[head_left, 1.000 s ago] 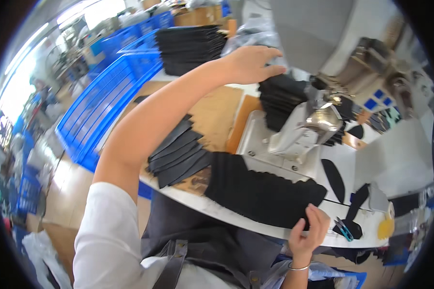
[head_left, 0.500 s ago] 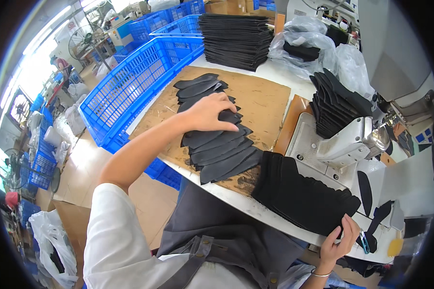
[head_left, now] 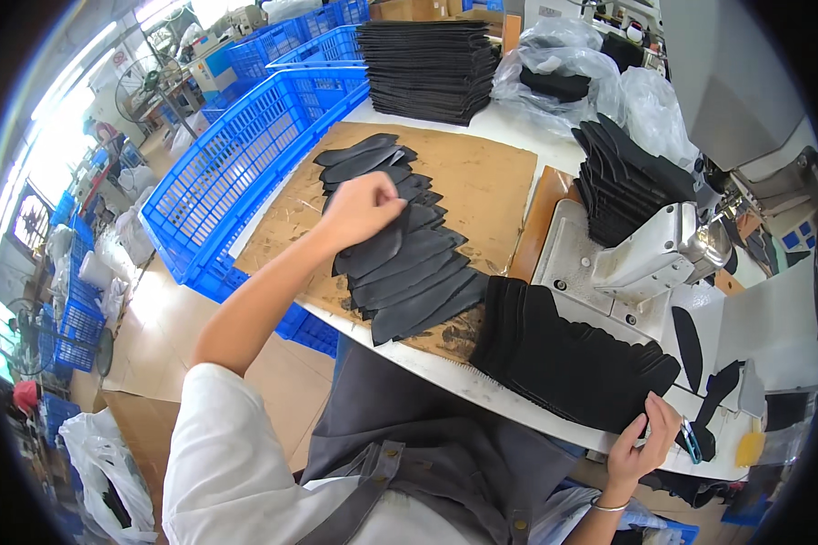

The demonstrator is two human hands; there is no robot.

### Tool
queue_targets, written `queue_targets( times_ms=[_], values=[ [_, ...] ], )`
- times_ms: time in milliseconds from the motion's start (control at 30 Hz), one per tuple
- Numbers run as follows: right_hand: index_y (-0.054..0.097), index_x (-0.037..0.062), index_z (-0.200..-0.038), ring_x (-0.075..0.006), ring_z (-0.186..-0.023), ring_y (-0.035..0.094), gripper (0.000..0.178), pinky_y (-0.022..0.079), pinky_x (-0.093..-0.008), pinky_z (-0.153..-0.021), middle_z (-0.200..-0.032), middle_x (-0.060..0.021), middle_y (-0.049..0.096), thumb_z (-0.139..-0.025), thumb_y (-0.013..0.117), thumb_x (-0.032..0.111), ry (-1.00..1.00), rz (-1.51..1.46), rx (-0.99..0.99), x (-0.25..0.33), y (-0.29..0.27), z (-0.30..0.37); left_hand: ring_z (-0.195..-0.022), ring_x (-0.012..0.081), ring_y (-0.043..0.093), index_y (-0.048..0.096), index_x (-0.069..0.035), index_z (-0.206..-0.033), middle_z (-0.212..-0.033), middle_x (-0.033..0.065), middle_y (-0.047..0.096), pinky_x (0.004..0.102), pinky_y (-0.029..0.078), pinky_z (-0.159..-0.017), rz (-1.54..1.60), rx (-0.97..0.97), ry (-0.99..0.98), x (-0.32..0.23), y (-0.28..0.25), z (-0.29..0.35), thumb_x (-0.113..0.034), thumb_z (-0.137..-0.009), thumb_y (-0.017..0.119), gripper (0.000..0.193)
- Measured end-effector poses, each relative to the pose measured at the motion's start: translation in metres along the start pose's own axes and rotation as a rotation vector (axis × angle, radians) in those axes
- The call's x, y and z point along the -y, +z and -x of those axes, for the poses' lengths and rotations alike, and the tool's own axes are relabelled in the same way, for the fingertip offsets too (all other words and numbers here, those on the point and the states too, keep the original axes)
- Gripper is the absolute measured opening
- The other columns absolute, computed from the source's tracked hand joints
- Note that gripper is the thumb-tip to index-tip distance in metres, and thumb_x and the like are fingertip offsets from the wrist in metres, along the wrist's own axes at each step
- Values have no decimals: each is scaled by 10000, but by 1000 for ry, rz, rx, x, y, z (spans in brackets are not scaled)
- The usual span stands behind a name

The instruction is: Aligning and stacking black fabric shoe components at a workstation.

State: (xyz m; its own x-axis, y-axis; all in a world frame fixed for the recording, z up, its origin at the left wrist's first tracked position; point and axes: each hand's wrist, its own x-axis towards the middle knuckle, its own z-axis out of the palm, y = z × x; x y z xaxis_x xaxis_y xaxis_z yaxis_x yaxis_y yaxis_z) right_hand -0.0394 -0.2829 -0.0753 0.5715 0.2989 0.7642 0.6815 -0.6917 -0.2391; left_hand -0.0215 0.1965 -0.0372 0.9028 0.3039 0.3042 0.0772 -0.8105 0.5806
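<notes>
Over a fanned row of black, leaf-shaped cut pieces [head_left: 409, 277] is my left hand [head_left: 365, 209], its fingers curled in and slightly blurred. Whether a piece is caught under those fingers is hidden. The row lies overlapping on a brown cardboard sheet [head_left: 495, 182]. To its right, a thick spread of black fabric pieces [head_left: 573, 363] slants along the table's front edge. My right hand [head_left: 643, 445] rests at the right end of that spread, thumb and fingers apart. Small blue-handled snips [head_left: 692, 443] are right beside its fingertips; I cannot tell whether they touch the hand.
A white sewing machine [head_left: 641, 254] stands at the right, with a stack of black pieces [head_left: 623, 182] behind its arm. A tall black stack [head_left: 425, 73] and clear plastic bags [head_left: 554, 64] sit at the back. Blue crates [head_left: 236, 173] flank the table's left side.
My left hand has drawn its spread fingers into a curl and shifted slightly up and left over the row. My right hand stays at the end of the black fabric pieces.
</notes>
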Motion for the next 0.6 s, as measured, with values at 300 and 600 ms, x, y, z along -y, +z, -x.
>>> queue_targets(
  times_ms=[300, 600],
  values=[
    [536, -69, -1110, -325, -875, 577, 275, 484, -398, -785, -1030, -223, 603, -848, 453, -48, -1, -23, -178, 5, -4, 9, -885, 203, 639, 585, -48, -995, -1019, 127, 639, 313, 533, -760, 971, -723, -270, 29, -101, 121, -244, -946, 550, 206],
    [366, -57, -1343, -307, -1155, 536, 818, 413, -373, -968, -1234, -223, 569, -686, 798, 166, 198, -1015, 216, 108, 22, -44, -1024, 262, 616, 423, -86, -1026, -1213, 324, 529, 334, 520, -846, 1633, 302, -100, -153, 4, 119, -219, -988, 470, 146]
  ],
)
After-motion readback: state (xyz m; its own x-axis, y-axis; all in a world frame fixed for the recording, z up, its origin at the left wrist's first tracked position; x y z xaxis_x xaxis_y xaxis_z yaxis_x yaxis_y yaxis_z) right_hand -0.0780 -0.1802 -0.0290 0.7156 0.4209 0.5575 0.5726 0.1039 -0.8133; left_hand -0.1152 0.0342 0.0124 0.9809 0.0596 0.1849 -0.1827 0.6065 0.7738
